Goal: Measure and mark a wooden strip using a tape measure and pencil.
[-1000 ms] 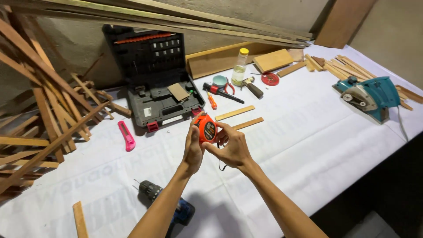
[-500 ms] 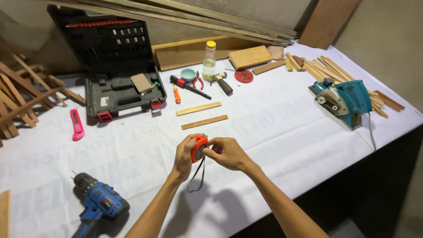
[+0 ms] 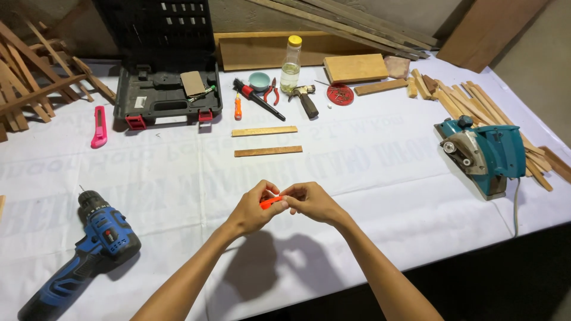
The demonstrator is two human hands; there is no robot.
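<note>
Fingers (image 3: 279, 196) around orange tool (image 3: 270, 203)

Single head-worn view, looking steeply down and forward from the near edge of the white-covered table (image 3: 380, 160) toward its far edge and the wall. Close range: forearms enter from the bottom. No second view.

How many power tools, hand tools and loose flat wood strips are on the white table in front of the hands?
Power tools: 2, the blue cordless drill and the teal electric planer.
Hand tools: 4, the pink utility knife, pliers, hammer and orange-handled screwdriver.
Loose flat wood strips: 2, the pale strip and darker strip.
Total: 8
</note>
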